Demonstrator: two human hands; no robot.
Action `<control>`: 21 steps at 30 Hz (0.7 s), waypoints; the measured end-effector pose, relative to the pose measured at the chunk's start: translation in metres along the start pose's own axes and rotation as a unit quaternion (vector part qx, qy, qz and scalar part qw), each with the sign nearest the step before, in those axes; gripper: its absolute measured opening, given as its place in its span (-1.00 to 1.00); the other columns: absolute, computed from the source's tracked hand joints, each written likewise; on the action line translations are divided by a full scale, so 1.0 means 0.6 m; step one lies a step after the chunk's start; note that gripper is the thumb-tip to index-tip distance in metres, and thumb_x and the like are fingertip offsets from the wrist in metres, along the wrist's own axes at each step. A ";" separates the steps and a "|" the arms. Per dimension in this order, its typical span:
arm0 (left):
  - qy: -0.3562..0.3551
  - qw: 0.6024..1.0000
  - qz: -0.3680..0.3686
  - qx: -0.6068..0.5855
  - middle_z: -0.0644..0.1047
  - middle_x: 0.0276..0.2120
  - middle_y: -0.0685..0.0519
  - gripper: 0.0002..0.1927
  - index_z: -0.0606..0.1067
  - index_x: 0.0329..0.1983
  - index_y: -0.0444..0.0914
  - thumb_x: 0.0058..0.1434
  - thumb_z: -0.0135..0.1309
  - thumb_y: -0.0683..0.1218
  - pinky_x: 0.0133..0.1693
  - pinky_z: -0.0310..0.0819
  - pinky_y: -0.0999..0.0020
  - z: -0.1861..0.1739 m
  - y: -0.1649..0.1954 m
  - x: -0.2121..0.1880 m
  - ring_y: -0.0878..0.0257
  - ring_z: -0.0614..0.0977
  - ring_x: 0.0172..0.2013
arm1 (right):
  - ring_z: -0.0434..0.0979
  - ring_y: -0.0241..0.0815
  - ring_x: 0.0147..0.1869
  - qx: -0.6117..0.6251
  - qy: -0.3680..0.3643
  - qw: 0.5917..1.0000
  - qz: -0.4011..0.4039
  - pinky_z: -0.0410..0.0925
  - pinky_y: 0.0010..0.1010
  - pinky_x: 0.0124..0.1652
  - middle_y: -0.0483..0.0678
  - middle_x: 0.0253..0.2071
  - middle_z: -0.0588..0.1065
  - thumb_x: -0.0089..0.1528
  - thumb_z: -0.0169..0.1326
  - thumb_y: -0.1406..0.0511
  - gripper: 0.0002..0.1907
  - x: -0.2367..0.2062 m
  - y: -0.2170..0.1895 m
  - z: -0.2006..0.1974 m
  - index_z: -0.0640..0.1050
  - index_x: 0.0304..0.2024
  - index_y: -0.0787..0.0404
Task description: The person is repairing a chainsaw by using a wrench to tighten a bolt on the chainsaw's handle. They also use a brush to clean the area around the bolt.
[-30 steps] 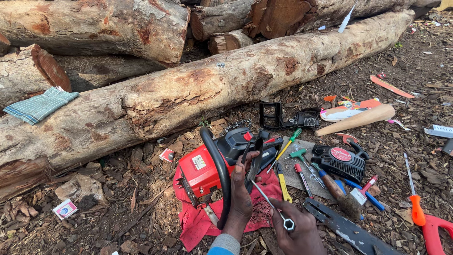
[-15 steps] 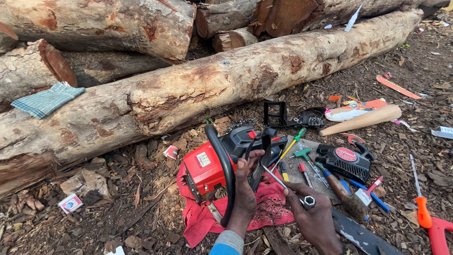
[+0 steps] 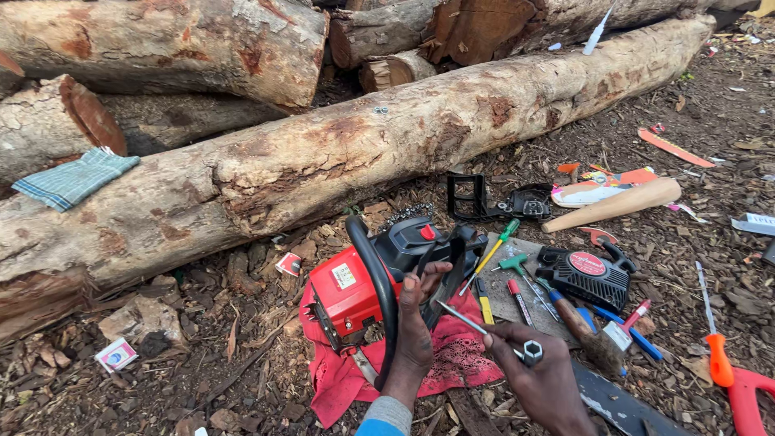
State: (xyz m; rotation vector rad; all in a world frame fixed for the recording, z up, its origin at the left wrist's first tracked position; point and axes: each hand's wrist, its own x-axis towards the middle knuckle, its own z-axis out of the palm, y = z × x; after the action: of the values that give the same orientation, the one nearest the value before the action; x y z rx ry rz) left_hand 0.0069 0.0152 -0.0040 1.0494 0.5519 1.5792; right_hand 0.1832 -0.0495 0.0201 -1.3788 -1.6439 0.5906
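A red and black chainsaw body point(image 3: 363, 282) lies on a red cloth point(image 3: 452, 363) on the bark-strewn ground. My left hand point(image 3: 416, 323) rests against the saw's black handle bar and rear housing. My right hand point(image 3: 541, 379) holds a long metal socket wrench point(image 3: 492, 333) by its hexagonal end, the shaft pointing up-left toward the saw. Several screwdrivers and a green T-handle tool point(image 3: 517, 270) lie on a grey board just right of the saw.
A long log point(image 3: 339, 153) lies across behind the saw, with more logs stacked beyond. A black starter cover point(image 3: 585, 278), a wooden handle point(image 3: 613, 204), a black frame part point(image 3: 468, 198), an orange-handled tool point(image 3: 714, 339), a checked cloth point(image 3: 73, 178) and a small card point(image 3: 117, 354) are scattered around.
My right hand has lifted the wrench from low by the cloth and moved it right and up. The view has shifted slightly; the left hand stays on the saw.
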 end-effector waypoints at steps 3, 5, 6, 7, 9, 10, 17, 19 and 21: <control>0.016 0.997 -0.071 -0.003 0.54 0.15 -0.01 -0.10 0.47 0.14 -0.24 0.15 -0.28 0.56 -0.01 0.37 0.15 -0.003 -0.002 0.001 0.19 0.52 0.09 | 0.52 -0.32 -0.49 0.002 0.007 0.998 0.058 0.37 -0.42 -0.48 0.02 -0.49 0.66 0.22 0.22 0.31 -0.77 0.001 0.002 -0.003 0.73 -0.13 0.29; 0.002 0.999 -0.037 -0.016 0.52 0.15 -0.03 -0.11 0.45 0.16 -0.27 0.22 -0.25 0.55 0.12 0.37 0.25 -0.003 -0.005 0.002 0.20 0.52 0.15 | 0.44 -0.26 -0.53 -0.012 -0.016 0.993 0.116 0.28 -0.35 -0.52 0.07 -0.52 0.62 0.25 0.23 0.28 -0.77 0.004 0.003 -0.005 0.73 -0.12 0.29; -0.005 1.000 -0.019 -0.021 0.52 0.14 -0.05 -0.12 0.44 0.17 -0.29 0.26 -0.24 0.54 0.19 0.37 0.30 -0.004 -0.006 0.002 0.21 0.52 0.18 | 0.51 -0.31 -0.50 -0.006 -0.017 0.996 0.091 0.34 -0.40 -0.50 0.02 -0.51 0.65 0.23 0.22 0.29 -0.77 0.005 0.001 -0.005 0.73 -0.13 0.28; -0.010 1.000 -0.012 -0.021 0.52 0.14 -0.04 -0.12 0.44 0.18 -0.28 0.27 -0.25 0.54 0.14 0.40 0.30 -0.005 -0.007 0.003 0.21 0.52 0.15 | 0.58 -0.36 -0.47 0.000 -0.017 0.998 0.066 0.40 -0.45 -0.48 -0.04 -0.50 0.68 0.21 0.22 0.29 -0.77 0.005 -0.001 -0.005 0.72 -0.14 0.28; -0.017 1.000 -0.004 -0.025 0.53 0.14 -0.04 -0.13 0.44 0.20 -0.26 0.29 -0.27 0.54 0.03 0.44 0.31 -0.005 -0.009 0.000 0.21 0.53 0.10 | 0.62 -0.40 -0.46 -0.005 -0.002 1.000 0.030 0.44 -0.48 -0.48 -0.09 -0.49 0.69 0.19 0.22 0.30 -0.77 0.005 -0.006 -0.006 0.72 -0.15 0.28; -0.011 1.000 -0.018 -0.010 0.53 0.15 0.00 -0.13 0.45 0.19 -0.25 0.26 -0.28 0.54 0.00 0.44 0.32 -0.006 -0.009 -0.001 0.23 0.53 0.11 | 0.59 -0.39 -0.48 -0.013 0.013 1.000 0.017 0.42 -0.48 -0.49 -0.09 -0.50 0.68 0.19 0.22 0.30 -0.78 0.007 -0.009 -0.007 0.72 -0.16 0.28; 0.000 1.000 -0.023 0.018 0.52 0.16 0.01 -0.12 0.45 0.18 -0.21 0.21 -0.27 0.56 -0.08 0.46 0.30 -0.007 -0.007 0.006 0.23 0.53 0.13 | 0.51 -0.37 -0.52 0.007 -0.024 0.999 0.040 0.36 -0.44 -0.51 -0.05 -0.56 0.67 0.16 0.26 0.31 -0.79 -0.010 -0.015 -0.003 0.76 -0.21 0.28; 0.001 0.999 -0.038 0.017 0.53 0.17 0.02 -0.12 0.45 0.18 -0.21 0.20 -0.28 0.56 -0.08 0.47 0.30 -0.005 -0.006 0.002 0.23 0.53 0.13 | 0.50 -0.35 -0.55 -0.027 -0.002 0.998 0.056 0.33 -0.42 -0.54 -0.07 -0.55 0.65 0.17 0.24 0.30 -0.79 -0.002 -0.010 -0.006 0.74 -0.20 0.27; -0.008 0.998 -0.048 0.037 0.54 0.18 0.02 -0.11 0.46 0.18 -0.21 0.19 -0.30 0.56 -0.09 0.49 0.29 -0.006 -0.002 0.000 0.22 0.54 0.10 | 0.51 -0.37 -0.55 -0.030 0.012 0.998 0.049 0.33 -0.44 -0.54 -0.08 -0.55 0.65 0.18 0.23 0.30 -0.79 0.004 -0.007 -0.007 0.73 -0.19 0.27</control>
State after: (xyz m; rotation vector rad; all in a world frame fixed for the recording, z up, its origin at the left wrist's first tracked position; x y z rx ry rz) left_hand 0.0044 0.0166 -0.0070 1.0745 0.6445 1.4739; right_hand 0.1845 -0.0491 0.0261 -1.5113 -1.5940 0.5834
